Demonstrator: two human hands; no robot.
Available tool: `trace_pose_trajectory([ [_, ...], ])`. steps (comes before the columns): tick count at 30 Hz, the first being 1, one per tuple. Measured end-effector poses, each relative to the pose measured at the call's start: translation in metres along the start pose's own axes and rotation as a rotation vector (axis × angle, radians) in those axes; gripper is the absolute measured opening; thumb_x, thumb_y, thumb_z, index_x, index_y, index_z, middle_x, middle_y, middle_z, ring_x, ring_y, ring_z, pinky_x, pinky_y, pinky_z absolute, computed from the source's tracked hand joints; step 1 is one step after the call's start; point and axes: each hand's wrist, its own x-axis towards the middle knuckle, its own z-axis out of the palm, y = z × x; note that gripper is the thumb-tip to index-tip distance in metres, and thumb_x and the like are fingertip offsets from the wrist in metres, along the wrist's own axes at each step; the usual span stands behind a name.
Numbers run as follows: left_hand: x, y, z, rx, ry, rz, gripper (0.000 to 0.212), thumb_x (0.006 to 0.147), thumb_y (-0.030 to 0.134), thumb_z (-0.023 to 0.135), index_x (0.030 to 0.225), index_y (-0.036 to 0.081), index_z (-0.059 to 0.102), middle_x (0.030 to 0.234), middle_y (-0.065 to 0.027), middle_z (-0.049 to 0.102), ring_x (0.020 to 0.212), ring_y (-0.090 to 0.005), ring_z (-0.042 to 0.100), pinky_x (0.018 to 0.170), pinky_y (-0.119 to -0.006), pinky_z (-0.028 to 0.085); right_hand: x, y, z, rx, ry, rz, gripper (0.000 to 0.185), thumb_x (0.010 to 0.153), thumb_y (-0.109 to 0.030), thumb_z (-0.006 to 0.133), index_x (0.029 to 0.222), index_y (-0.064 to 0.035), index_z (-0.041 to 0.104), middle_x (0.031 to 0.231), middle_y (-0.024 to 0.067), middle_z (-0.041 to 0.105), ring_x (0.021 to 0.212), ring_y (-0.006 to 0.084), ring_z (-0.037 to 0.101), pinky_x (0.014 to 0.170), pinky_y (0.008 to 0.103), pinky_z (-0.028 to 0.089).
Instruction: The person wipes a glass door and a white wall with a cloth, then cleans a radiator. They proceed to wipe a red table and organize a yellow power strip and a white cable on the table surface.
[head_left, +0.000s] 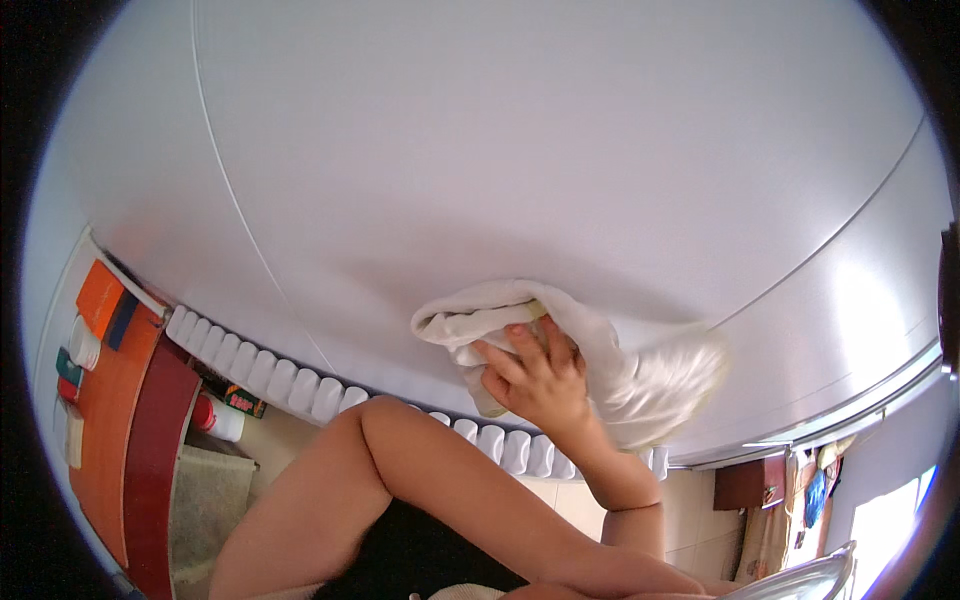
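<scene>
My right hand (536, 371) presses a crumpled white cloth (652, 382) against a smooth light grey panelled wall (525, 135). The fingers are spread over folds of the cloth, and the thumb lies towards the left. Its right end hangs loose and looks blurred. Just below runs a white radiator (277, 382), close along the wall. A bent bare limb, apparently my left arm (450, 480), crosses the lower middle in front of the radiator. My left hand is out of view.
At left stands a red-brown wooden cabinet (154, 420) bearing an orange box (100, 300) and a white cup (85, 343). Beside it are a white container with a red lid (223, 418) and a pale cloth cover (210, 484). A dark red cabinet (739, 484) and blue bag (815, 499) are at right.
</scene>
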Motion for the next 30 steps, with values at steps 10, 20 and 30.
trace_pose_trajectory([
  [10, -0.014, 0.010, -0.001, -0.065, 0.048, -0.042, 0.045, 0.095, 0.031, 0.045, 0.117, -0.008, 0.040, 0.119, -0.0187, 0.046, 0.109, -0.0280, 0.043, 0.094, -0.036, 0.032, 0.074, 0.113, -0.063, -0.479, 0.435, 0.146, 0.063, 0.093, -0.047, 0.033, 0.146, -0.0138, 0.028, 0.149, 0.0273, 0.018, 0.137, 0.0475, 0.019, 0.109, 0.0591, 0.016],
  [20, 0.008, 0.027, 0.000, -0.061, 0.074, 0.004, 0.051, 0.094, 0.032, 0.046, 0.122, -0.009, 0.036, 0.124, -0.0209, 0.043, 0.115, -0.0292, 0.040, 0.098, -0.038, 0.030, 0.037, 0.087, -0.054, -0.210, -0.046, -0.230, 0.066, 0.090, -0.054, 0.039, 0.145, -0.0174, 0.031, 0.151, 0.0181, 0.021, 0.137, 0.0467, 0.016, 0.107, 0.0654, 0.014],
  [30, -0.047, 0.070, 0.035, -0.118, 0.020, -0.037, 0.058, 0.093, 0.034, 0.046, 0.126, -0.011, 0.033, 0.129, -0.0230, 0.040, 0.121, -0.0305, 0.037, 0.102, -0.039, 0.027, 0.069, 0.041, -0.051, -0.377, 0.157, -0.039, 0.070, 0.087, -0.058, 0.041, 0.146, -0.0245, 0.027, 0.154, 0.0116, 0.018, 0.140, 0.0430, 0.014, 0.110, 0.0625, 0.009],
])
